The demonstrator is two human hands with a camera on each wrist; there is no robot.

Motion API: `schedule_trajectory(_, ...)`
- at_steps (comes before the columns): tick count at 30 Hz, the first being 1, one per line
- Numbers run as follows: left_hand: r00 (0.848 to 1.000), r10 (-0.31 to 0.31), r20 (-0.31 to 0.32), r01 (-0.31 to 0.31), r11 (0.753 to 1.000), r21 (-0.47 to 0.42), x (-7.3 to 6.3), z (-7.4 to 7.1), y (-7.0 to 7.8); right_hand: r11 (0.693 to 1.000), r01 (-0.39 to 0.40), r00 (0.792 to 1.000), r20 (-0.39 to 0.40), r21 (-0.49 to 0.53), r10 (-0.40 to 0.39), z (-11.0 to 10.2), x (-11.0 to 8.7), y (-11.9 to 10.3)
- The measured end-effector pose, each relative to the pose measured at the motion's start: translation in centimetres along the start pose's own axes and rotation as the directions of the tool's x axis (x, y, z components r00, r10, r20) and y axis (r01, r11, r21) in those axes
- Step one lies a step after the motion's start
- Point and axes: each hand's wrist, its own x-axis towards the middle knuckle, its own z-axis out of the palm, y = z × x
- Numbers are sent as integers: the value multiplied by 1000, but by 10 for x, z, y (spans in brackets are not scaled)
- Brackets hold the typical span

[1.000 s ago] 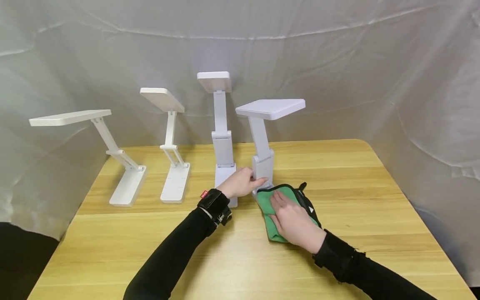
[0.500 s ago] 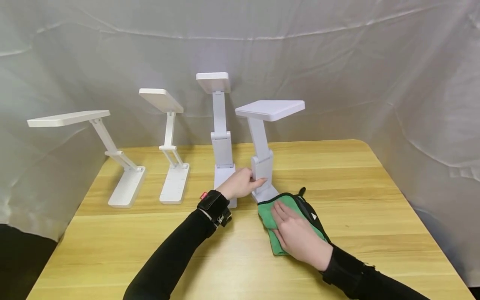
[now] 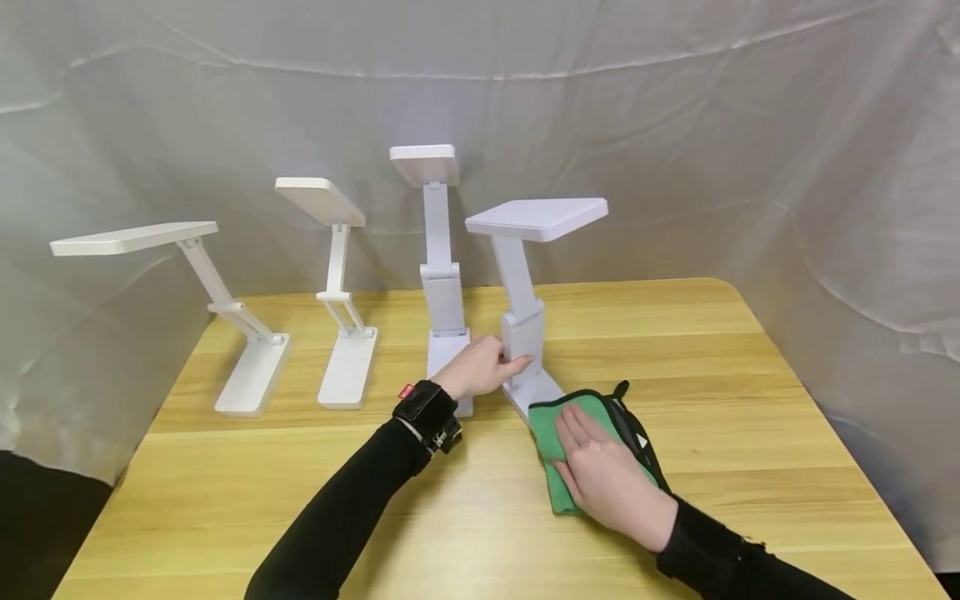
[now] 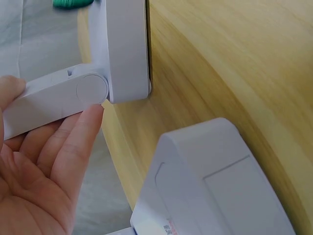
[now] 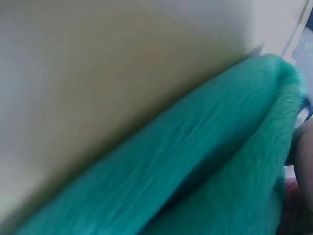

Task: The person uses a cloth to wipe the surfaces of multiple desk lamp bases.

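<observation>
At the right of the row stands a white folding desk lamp. My left hand grips its lower arm just above the base, thumb on one side and fingers on the other; the left wrist view shows the fingertips by the round hinge. My right hand presses a green cloth with black edging over the near end of the lamp's base, its fingers straight. That end of the base is hidden under the cloth. In the right wrist view the folded cloth fills much of the picture, blurred.
Three more white desk lamps stand unfolded to the left: one close beside my left hand, one further left and one at the far left. The wooden table has a grey curtain behind it.
My right hand and the cloth have slid toward me and a little to the right, uncovering more of the lamp's base. My left hand keeps its grip on the lamp arm.
</observation>
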Motion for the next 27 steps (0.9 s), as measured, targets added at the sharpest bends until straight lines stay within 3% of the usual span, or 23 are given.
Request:
schedule_trajectory(5,1000,6,0,-6,1000,-6,-1,0,1,997,77,997,-4,8,-77,5,11,-4)
schedule_trajectory(11,1000,11,5,-11,1000,-12,0,0,0,997,-28,1000,9,78,27,10,31,7)
schedule_trajectory(17,1000,-17,4,17,1000,-2,-2,-1,0,988,-134,991,15,73,133,3,9,9)
schedule_trajectory(19,1000,-18,5,18,1000,1,-3,-1,1,991,-119,993,5,55,119,1,2,6)
schedule_trajectory(22,1000,-17,4,17,1000,4,-3,-1,2,999,-36,999,-10,14,36,1,0,0)
schedule_trajectory(24,1000,-15,3,15,1000,4,-3,-1,2,1000,24,1000,-16,-11,-24,3,6,-2)
schedule_trajectory(27,1000,0,2,0,1000,2,-2,-1,3,999,49,999,-21,-12,-49,7,19,-1)
